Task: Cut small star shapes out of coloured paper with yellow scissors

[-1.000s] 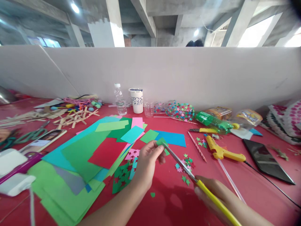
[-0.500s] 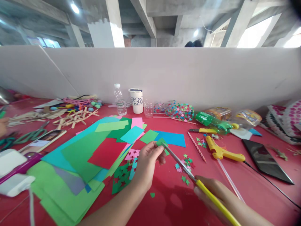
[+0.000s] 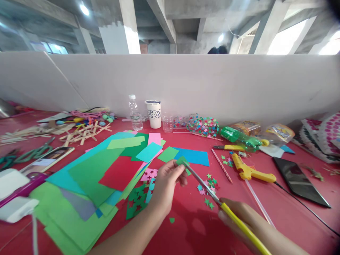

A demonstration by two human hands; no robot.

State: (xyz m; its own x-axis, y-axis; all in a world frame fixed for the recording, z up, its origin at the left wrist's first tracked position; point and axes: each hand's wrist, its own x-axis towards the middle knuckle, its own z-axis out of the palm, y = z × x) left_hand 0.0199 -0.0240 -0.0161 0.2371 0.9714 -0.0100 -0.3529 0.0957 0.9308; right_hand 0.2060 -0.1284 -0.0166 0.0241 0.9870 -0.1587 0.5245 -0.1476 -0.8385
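My left hand (image 3: 168, 180) pinches a small piece of green paper (image 3: 182, 160) between thumb and fingers. In my right hand (image 3: 233, 212) is a pair of scissors (image 3: 203, 184) with long metal blades and a yellow handle. The blade tips touch the green paper at my left fingertips, and the blades look nearly closed. Small paper stars (image 3: 208, 186) lie on the red table just beyond the blades. Beside my left wrist rests a dark green sheet with star-shaped holes (image 3: 136, 203). A little green scrap (image 3: 172, 220) lies between my forearms.
Coloured paper sheets (image 3: 92, 173) cover the left side. A water bottle (image 3: 135, 117) and a white cup (image 3: 154, 115) stand by the grey partition (image 3: 170, 81). On the right are a yellow glue gun (image 3: 249, 171), a utility knife (image 3: 231, 147), a green bottle (image 3: 240, 139) and a black tablet (image 3: 300, 180).
Both my hands, the green paper and the scissors hold almost the same position. Another person's hand at the far left edge has gone out of view.
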